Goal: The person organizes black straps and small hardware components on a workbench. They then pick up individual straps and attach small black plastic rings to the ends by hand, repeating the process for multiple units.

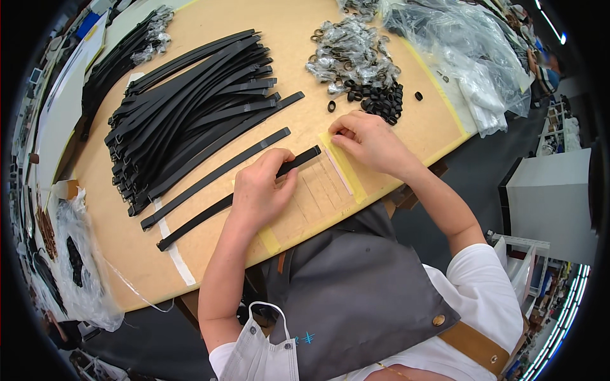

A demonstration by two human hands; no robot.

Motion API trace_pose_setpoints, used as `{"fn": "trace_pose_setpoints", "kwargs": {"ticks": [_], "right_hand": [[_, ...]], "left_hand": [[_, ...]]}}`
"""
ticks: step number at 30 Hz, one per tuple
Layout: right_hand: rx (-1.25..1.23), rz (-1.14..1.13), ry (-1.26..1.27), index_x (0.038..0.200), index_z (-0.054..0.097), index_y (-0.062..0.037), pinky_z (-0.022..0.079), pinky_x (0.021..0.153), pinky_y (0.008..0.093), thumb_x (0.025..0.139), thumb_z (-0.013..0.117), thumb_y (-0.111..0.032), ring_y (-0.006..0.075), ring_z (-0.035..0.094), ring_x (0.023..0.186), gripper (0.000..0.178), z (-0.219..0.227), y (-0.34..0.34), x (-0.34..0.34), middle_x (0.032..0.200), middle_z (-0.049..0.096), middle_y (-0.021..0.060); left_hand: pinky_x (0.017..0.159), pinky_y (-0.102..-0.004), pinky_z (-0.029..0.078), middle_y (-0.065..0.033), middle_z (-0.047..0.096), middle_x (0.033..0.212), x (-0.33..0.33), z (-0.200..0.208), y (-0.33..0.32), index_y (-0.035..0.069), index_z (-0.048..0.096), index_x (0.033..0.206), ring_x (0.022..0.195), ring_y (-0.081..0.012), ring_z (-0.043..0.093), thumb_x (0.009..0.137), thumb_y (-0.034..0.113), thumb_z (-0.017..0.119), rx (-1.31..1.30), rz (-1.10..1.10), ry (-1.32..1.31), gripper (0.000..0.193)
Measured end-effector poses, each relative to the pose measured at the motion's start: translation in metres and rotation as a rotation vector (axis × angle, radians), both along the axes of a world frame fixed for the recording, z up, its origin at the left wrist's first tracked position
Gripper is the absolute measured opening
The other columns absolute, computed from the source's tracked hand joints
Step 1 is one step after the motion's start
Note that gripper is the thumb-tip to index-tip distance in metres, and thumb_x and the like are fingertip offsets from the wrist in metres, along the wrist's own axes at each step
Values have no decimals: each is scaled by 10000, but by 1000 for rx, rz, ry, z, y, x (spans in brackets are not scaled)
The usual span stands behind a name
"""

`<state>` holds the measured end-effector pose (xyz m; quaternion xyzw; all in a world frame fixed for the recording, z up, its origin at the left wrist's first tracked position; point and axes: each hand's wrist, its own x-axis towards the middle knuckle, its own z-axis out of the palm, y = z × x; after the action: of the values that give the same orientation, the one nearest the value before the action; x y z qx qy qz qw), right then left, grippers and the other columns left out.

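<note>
Black strap lies slantwise near the front edge of the desk, its near-left end crossing a strip of white tape. Your left hand pinches it between thumb and fingers, with its far end sticking out beyond your grip. Your right hand is just beyond that end, its fingers bent and bunched over a strip of yellow tape; you cannot tell whether they hold anything small. Beside the gripped strap, a second strap lies alone, roughly parallel to it. Beyond that is a big heap of straps. Past your right hand sit a pile of small black loops and crumpled clear bags, with larger plastic sheets at the far right.
</note>
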<state>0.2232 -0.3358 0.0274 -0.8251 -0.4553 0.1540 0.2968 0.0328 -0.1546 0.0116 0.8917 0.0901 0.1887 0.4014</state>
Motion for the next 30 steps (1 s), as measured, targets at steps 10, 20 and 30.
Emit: {"fn": "trace_pose_setpoints", "kwargs": {"ticks": [10,20,30], "right_hand": [[232,70,888,1123,673,15,585,811,268,916,803,-42,106,701,916,252,-8,4,1,1026,696,38],[227,98,1146,1160,667,36,591,838,286,893,827,-52,138,727,941,323,-6,20,-7,1049,741,90],[-110,-57,-202,1046,749,-82,558,815,318,906,766,-243,174,710,850,214,25,48,65,934,730,54]], "left_hand": [[613,-277,513,-81,735,926,-3,5,0,24,713,1071,787,-167,694,850,19,776,-51,6,-21,230],[660,-308,581,-122,761,1008,-5,4,2,24,705,1160,826,-208,744,872,15,765,-143,-54,-26,294],[705,-296,546,-104,741,956,-1,1,-2,-5,735,1115,823,-189,695,858,88,842,-144,-27,-96,294]]}}
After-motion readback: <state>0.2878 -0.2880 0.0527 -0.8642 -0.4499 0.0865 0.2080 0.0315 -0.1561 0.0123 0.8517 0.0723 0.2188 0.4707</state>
